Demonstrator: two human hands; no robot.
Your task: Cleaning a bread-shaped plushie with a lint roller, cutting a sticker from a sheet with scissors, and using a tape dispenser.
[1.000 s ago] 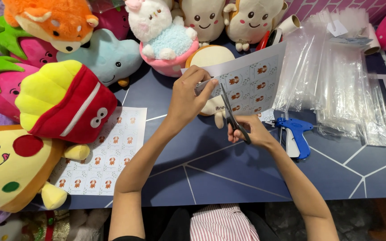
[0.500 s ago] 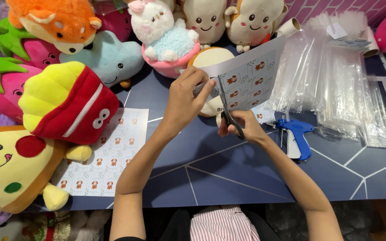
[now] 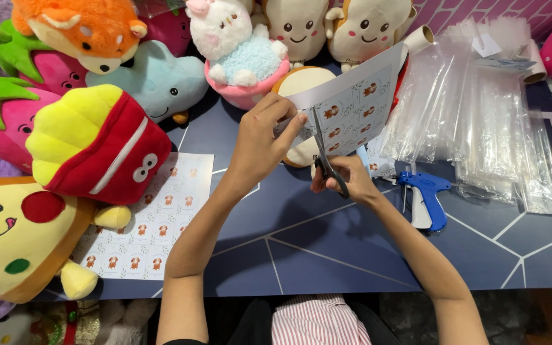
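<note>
left hand [image 3: 260,144] fingers pinching printed sheet [image 3: 352,105] edge; right hand [image 3: 340,179] closed through scissors [image 3: 324,150] loops. risk: blades near left fingertips, nick or crooked cut.

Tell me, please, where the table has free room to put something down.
Bare table lies between the flat sticker sheet and the blue tagging gun, toward the near edge. Plush toys crowd the left and far side; clear bags crowd the right.
</note>
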